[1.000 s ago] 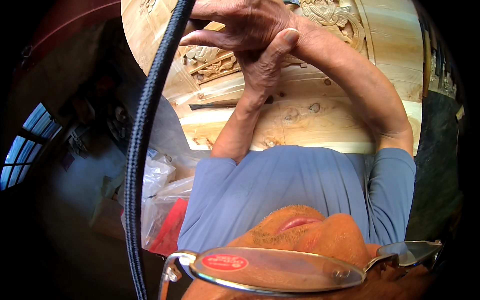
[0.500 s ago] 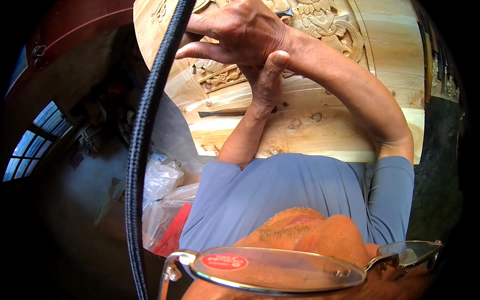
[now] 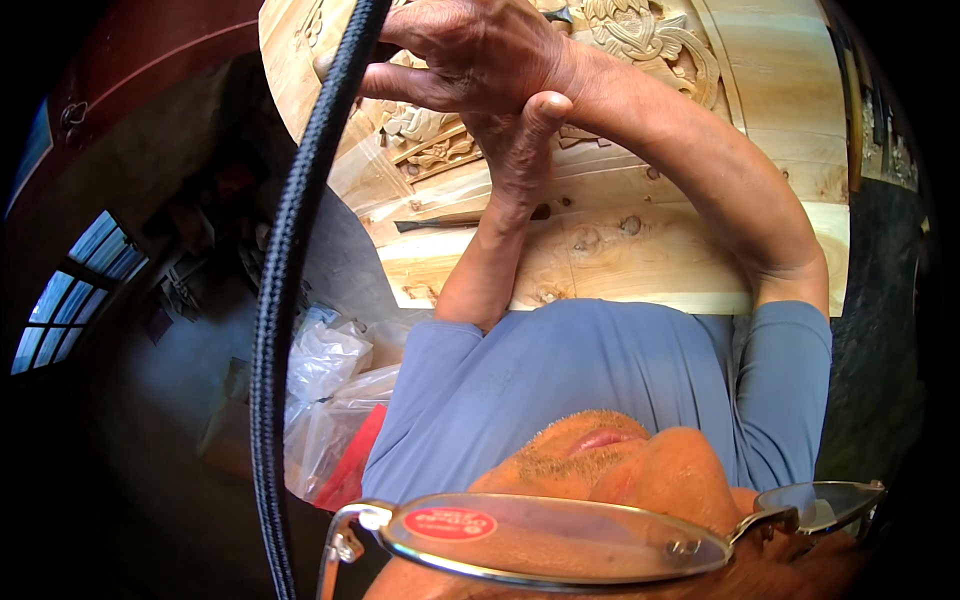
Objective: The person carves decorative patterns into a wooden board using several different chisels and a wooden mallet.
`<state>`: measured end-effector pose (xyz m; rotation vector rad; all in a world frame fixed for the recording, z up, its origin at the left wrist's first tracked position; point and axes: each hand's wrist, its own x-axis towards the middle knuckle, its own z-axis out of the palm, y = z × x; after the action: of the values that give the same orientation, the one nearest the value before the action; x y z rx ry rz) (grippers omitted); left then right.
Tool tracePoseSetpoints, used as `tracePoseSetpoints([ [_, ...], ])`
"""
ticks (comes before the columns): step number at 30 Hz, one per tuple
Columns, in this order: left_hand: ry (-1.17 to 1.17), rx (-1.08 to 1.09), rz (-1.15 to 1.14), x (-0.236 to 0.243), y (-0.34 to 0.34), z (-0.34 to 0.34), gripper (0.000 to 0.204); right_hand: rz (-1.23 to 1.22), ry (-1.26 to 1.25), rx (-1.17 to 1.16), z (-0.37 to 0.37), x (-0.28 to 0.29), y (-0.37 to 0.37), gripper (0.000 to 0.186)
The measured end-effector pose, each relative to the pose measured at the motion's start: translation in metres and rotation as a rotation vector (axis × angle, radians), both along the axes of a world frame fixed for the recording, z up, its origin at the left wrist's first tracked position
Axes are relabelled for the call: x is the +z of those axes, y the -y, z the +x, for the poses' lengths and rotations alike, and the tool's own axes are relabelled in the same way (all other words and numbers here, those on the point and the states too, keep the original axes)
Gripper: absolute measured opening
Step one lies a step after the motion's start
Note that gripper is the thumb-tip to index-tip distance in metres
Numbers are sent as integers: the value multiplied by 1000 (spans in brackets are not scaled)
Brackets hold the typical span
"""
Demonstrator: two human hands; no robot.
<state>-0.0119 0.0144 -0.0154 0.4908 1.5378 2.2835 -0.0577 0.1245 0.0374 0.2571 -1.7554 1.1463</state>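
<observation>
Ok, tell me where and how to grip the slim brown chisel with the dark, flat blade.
Probably best: take the slim brown chisel by its rounded handle end, from above and the right. That end shows beyond the left forearm, which hides part of the shaft; the flat dark blade points left.

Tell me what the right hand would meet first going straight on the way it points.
Probably the board: the right hand points left over it. The cord crosses in front of the hand but looks nearer the camera; true depth is unclear.
</observation>
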Motion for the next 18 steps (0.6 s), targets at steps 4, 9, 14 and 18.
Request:
tracePoseSetpoints([
  [4, -11, -12, -29, 4, 2, -5, 97, 8, 68, -12, 3, 3, 0, 32],
  [9, -67, -3, -45, 7, 0, -7, 88, 12, 88, -16, 1, 3, -1, 34],
  [14, -68, 3, -50, 8, 0, -9, 81, -25, 150, 24, 0, 1, 0, 35],
  [18, -60, 7, -66, 10, 1, -10, 75, 12, 120, 0, -2, 4, -3, 35],
])
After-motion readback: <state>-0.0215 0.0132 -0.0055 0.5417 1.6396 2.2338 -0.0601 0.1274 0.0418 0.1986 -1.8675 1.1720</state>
